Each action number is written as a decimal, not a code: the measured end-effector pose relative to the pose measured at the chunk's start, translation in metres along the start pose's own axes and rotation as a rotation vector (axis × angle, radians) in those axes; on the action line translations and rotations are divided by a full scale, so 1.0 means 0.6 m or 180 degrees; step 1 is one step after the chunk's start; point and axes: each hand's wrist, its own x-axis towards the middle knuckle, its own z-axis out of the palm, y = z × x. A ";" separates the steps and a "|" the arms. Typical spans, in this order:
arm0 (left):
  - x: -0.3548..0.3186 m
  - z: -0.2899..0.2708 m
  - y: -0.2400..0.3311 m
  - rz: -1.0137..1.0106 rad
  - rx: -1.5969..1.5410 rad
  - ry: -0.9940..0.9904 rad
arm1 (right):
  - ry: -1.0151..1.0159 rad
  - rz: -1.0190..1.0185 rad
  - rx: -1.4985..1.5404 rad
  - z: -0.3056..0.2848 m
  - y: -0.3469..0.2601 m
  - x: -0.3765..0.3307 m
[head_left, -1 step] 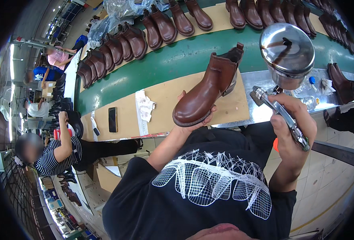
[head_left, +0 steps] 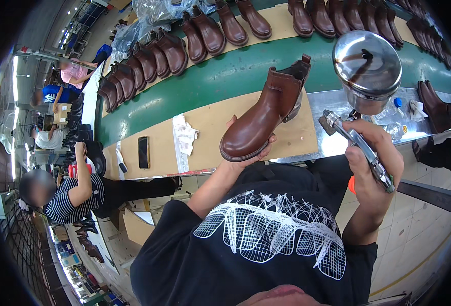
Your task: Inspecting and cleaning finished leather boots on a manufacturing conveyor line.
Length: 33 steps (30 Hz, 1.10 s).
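Note:
A brown leather ankle boot [head_left: 253,120] is held up over the front edge of the bench, its toe pointing down and left. My left hand [head_left: 253,155] grips it from below, fingers around the sole and side near the toe; part of the hand is hidden behind the boot. In my right hand [head_left: 376,163] is a metal spray gun [head_left: 360,143] with a shiny round cup [head_left: 367,69] on top. My fingers are wrapped around its body. The gun's nozzle end points toward the boot's heel side, with a gap between them.
Rows of brown boots [head_left: 205,33] line the green belt [head_left: 225,76]. On the brown board [head_left: 159,132] lie a phone [head_left: 144,152] and a crumpled white cloth [head_left: 185,135]. A plastic bottle [head_left: 395,131] lies at right. A person in a striped shirt [head_left: 77,199] is at left.

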 end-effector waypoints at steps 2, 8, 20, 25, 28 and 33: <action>-0.001 0.000 0.002 0.0037 0.0024 -0.0013 | 0.0009 0.0004 -0.0014 0.000 0.005 -0.001; -0.001 -0.010 0.005 -0.0170 -0.0154 -0.0056 | 0.0004 0.0084 -0.0078 -0.006 0.018 -0.006; -0.003 -0.031 0.006 -0.0369 -0.0503 -0.0173 | 0.0071 0.0289 -0.0008 -0.012 0.030 -0.021; 0.002 -0.033 0.004 -0.0454 -0.0415 -0.0195 | 0.0059 0.0294 -0.0006 -0.013 0.027 -0.027; 0.004 -0.035 0.003 -0.0453 -0.0359 -0.0125 | 0.0040 0.0235 -0.0033 -0.012 0.027 -0.031; 0.004 -0.029 0.003 -0.0478 -0.0390 -0.0191 | -0.0073 0.0284 -0.0027 -0.009 0.028 -0.037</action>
